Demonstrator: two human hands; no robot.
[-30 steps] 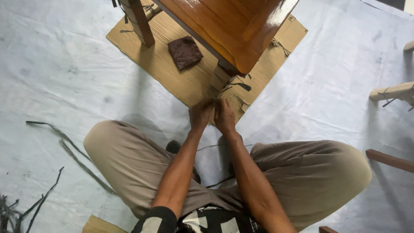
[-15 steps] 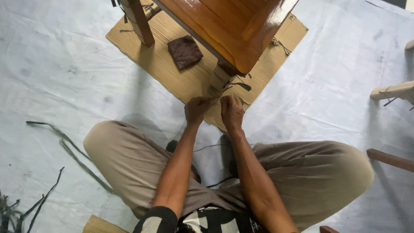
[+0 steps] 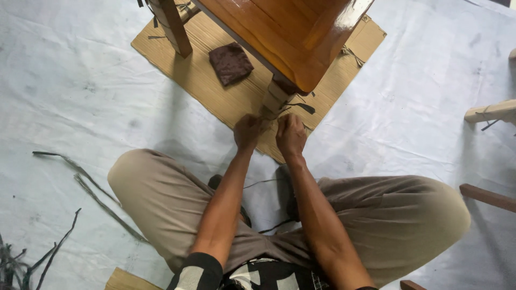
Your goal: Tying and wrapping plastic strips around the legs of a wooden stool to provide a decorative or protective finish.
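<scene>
Seated cross-legged on a white floor sheet, both hands at the foot of a varnished wooden table's leg; left hand curled shut, its grip pinching a thin dark strip against the leg's wrapped lower end; right hand just beside it, fingers folded tight on the same wrapping, exact hold hidden. Under the leg, a cardboard mat with a dark brown cloth lying flat on it; off to the left, loose dark strips scattered on the sheet; at the right edge, pale wooden pieces.
</scene>
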